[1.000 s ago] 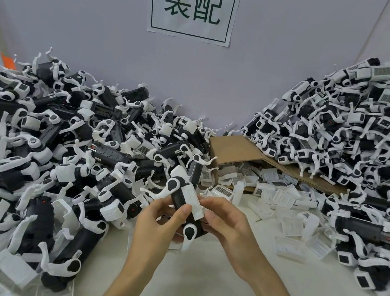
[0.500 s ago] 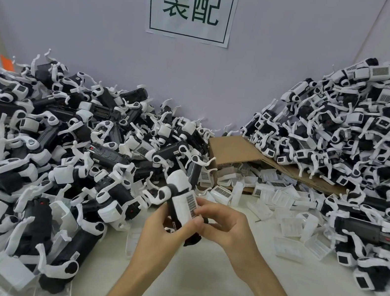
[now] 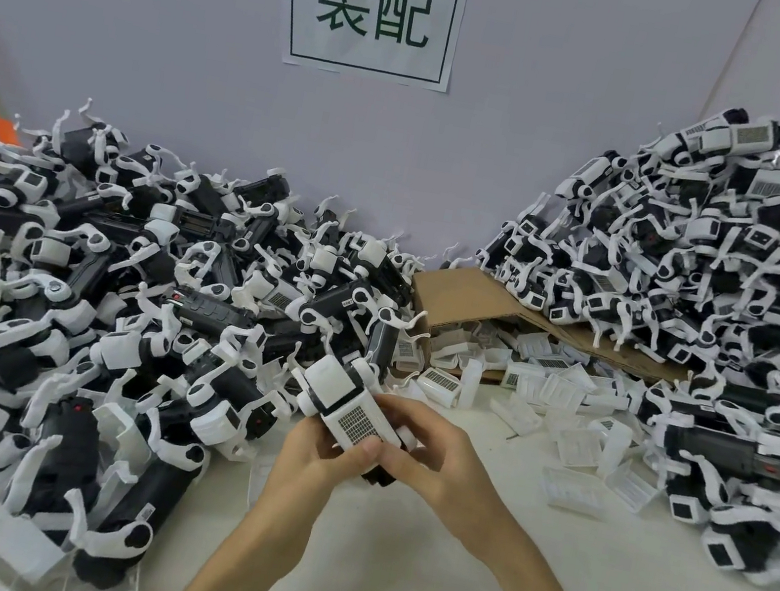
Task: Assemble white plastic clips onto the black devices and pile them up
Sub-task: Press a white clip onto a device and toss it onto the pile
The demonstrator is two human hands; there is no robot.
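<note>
The black device (image 3: 341,404) was held over the worktop (image 3: 430,589), between the piles. Its lower end was hidden under the right hand (image 3: 433,454), whose grip curled round it. The left hand (image 3: 323,455) gripped it too, thumb on the barcoded white clip (image 3: 357,422). Since half a second earlier, the device had tipped flatter, label facing up.

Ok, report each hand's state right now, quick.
Left hand: closed round the black device with the white plastic clip, thumb on its label.
Right hand: fingers curled round the same device's lower end.

Lower end of device (image 3: 350,412) behind right hand (image 3: 438,465)
</note>
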